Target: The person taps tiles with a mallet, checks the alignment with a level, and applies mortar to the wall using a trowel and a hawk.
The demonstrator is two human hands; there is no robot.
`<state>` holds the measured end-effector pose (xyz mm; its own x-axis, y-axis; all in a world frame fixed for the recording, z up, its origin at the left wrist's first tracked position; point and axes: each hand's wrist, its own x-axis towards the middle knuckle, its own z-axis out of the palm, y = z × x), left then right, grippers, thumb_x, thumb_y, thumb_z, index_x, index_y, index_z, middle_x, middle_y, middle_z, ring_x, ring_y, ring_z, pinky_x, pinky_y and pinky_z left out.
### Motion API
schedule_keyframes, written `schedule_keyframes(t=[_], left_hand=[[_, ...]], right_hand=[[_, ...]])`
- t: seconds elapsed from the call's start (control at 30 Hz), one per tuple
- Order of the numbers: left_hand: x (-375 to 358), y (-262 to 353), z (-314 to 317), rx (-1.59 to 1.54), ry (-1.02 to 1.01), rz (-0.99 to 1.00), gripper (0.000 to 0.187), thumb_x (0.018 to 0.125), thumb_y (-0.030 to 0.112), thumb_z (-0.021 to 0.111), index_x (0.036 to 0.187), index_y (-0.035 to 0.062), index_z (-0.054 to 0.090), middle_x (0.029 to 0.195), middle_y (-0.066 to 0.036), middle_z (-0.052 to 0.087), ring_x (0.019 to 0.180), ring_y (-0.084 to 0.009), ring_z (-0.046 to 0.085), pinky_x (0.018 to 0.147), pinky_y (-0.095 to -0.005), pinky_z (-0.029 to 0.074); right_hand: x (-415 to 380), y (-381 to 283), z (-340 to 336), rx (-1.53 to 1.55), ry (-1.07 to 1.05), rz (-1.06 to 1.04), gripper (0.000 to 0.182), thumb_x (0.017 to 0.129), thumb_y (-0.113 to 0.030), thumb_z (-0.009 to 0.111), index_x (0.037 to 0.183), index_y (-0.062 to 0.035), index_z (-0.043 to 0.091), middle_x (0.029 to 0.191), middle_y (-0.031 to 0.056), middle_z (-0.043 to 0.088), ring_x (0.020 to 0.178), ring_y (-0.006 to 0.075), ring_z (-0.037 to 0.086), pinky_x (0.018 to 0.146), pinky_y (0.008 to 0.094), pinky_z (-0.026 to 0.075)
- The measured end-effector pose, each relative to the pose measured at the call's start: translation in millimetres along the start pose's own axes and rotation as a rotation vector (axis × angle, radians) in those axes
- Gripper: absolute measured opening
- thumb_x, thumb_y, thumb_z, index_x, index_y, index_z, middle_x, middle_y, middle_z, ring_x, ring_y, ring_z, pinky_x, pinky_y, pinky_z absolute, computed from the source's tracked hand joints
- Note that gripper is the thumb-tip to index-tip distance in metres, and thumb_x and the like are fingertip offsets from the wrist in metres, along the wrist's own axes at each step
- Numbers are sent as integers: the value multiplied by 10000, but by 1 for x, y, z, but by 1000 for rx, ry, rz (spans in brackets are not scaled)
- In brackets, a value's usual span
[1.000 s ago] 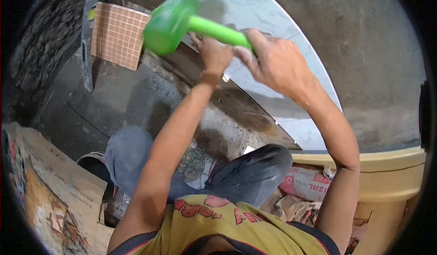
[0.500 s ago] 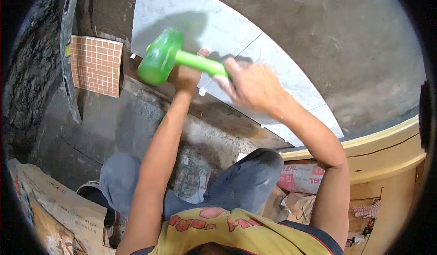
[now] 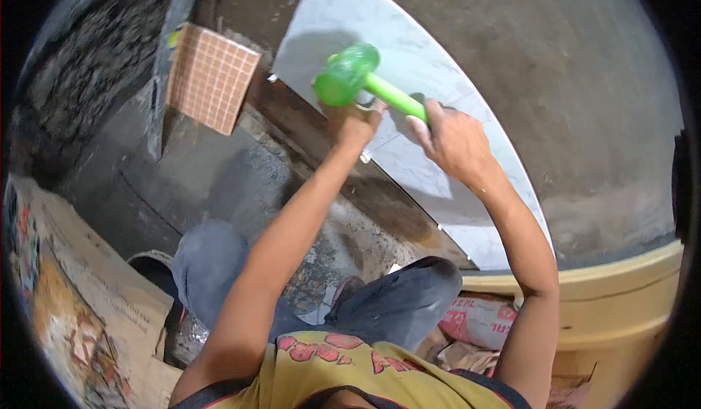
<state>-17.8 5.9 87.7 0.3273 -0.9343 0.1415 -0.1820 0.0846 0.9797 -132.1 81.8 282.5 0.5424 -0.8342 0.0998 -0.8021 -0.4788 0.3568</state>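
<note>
Marble tiles [image 3: 409, 153] already up on the wall w/ spacers, right hand [image 3: 456, 142] closed round the mallet [image 3: 358, 77] handle, head on the tile, left hand [image 3: 355, 120] prob. pressing it flat; tapping-in unfinished.

Marble tile [image 3: 409, 66] on wall, centre. Mallet head [image 3: 346, 75] against it; left hand [image 3: 355, 120] at 6 o'clock of head, right hand [image 3: 454, 140] at 4. Mosaic sheet [image 3: 211, 78] at 9; bucket [image 3: 621, 299] at 4.
</note>
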Motion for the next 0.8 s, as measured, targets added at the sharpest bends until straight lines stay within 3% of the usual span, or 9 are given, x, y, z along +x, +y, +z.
schedule_keyframes(t=[0.17,0.27,0.3,0.37,0.47,0.53,0.67,0.73,0.8], left_hand=[[-15,-20,-5,-84,222,-29,1235,708,572,883,1578,-33,249,1620,-331,266,1530,-451,242,1236,-466,283],[-21,-32,2,-80,262,-48,1252,731,530,884,1603,-44,192,1641,-329,212,1516,-475,260,1233,-470,293],[-20,-42,14,-117,379,79,1074,758,457,881,1530,-59,340,1556,-333,370,1413,-476,413,1162,-489,372],[-26,-26,-3,-210,232,-14,934,767,425,872,1436,-61,437,1442,-321,485,1310,-463,497,1093,-495,413],[-18,-42,12,-279,266,42,864,707,415,913,1323,-58,536,1291,-305,574,1238,-460,526,1064,-512,419],[-19,-37,9,-169,267,5,847,717,407,904,1322,-57,536,1315,-308,559,1256,-453,513,1074,-509,410],[-16,-47,28,29,589,216,832,742,412,882,1333,-57,530,1335,-316,544,1277,-456,498,1091,-507,397],[-16,-37,10,-220,256,-8,726,748,392,862,1269,-28,578,1255,-270,610,1214,-443,553,1028,-501,445],[-19,-27,2,-236,250,29,800,724,316,900,1307,-77,520,1248,-290,609,1241,-449,537,1068,-508,423]], right_hand=[[0,-6,-5,-35,-44,46,402,1042,-438,555,993,-38,555,663,218,652,641,448,663,578,551,518],[3,-19,-8,-6,-43,11,388,1043,-423,564,982,-40,542,652,218,644,621,457,653,562,558,509],[3,-27,-8,6,-25,-35,394,1043,-427,563,976,-39,540,648,217,642,613,455,651,555,555,509],[4,-40,-9,-4,-57,-122,410,1043,-439,560,965,-37,545,641,210,640,591,442,650,527,538,510],[24,-37,1,-29,-203,-96,410,1041,-446,560,977,-41,554,642,203,646,590,427,658,518,526,515],[32,-30,10,-79,-96,-145,417,1044,-454,551,972,-43,556,643,195,655,586,418,662,516,517,518],[31,-38,9,-46,-97,-203,435,1045,-463,545,968,-36,567,640,196,652,590,423,665,522,518,524],[32,-23,22,-50,-66,-163,435,1045,-467,543,972,-39,566,629,194,646,585,425,663,524,525,522],[32,-20,12,-93,-57,-200,440,1043,-476,544,981,-41,559,604,184,633,560,426,653,510,521,521]])
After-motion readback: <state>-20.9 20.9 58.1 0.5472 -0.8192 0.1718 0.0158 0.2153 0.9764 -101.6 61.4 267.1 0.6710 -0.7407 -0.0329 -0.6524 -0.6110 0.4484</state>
